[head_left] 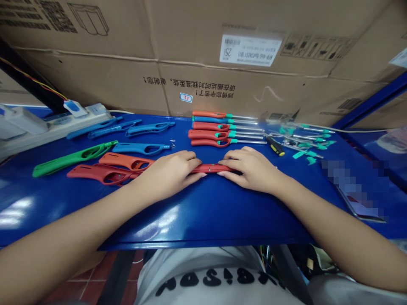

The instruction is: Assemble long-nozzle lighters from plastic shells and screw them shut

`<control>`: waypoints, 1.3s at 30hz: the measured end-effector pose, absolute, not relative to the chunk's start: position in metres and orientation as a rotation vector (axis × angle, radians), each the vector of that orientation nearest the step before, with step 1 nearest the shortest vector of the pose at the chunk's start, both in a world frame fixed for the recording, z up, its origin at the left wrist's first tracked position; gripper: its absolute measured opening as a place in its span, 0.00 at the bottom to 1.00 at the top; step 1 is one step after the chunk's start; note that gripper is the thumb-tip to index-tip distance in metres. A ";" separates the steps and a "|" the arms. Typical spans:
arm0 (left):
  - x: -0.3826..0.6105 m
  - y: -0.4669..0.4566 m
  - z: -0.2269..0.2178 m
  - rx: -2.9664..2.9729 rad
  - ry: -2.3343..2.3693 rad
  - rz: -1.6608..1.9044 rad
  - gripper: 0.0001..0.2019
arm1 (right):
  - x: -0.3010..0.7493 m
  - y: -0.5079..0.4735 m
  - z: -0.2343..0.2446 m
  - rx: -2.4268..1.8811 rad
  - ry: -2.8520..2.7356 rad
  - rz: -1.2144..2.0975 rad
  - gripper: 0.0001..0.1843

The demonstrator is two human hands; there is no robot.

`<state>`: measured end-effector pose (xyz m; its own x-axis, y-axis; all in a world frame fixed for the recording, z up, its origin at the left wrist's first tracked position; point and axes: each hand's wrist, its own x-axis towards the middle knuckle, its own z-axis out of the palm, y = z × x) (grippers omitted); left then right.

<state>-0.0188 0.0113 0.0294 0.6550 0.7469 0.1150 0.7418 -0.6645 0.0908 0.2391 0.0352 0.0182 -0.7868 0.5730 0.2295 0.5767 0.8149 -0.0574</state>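
Centrally: one red lighter body (210, 168), low over the worktop (206, 220); whether it touches, cannot tell. Left hand (174, 171): fingers closed on its left end. Right hand (256, 170): fingers closed on its right end. Upper centre: lighters (206, 126) with metal tubes, orange, blue and red, in a row. Left of frame: blue casings (129, 147), green casing (63, 163), orange casing (116, 159), red casings (87, 171). Right of centre: screwdriver (276, 146), black and yellow; beside it, apparently, tubes with green fittings (319, 140), blurred.
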 end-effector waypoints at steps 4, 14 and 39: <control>-0.018 0.016 0.026 2.785 1.265 0.281 0.17 | 0.240 0.035 0.018 -0.917 -2.761 -0.154 0.22; -0.020 0.020 0.022 2.815 1.175 0.436 0.15 | 0.244 0.035 0.024 -0.985 -2.672 -0.114 0.19; -0.007 0.011 0.035 1.470 1.104 0.484 0.21 | 0.236 0.016 0.033 -0.463 -2.530 -0.120 0.16</control>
<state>-0.0067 0.0108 0.0349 0.4675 0.8356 -0.2886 0.3539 0.1223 0.9273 0.2356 0.0155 0.0327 -0.7841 0.3007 0.5430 0.3509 0.9363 -0.0118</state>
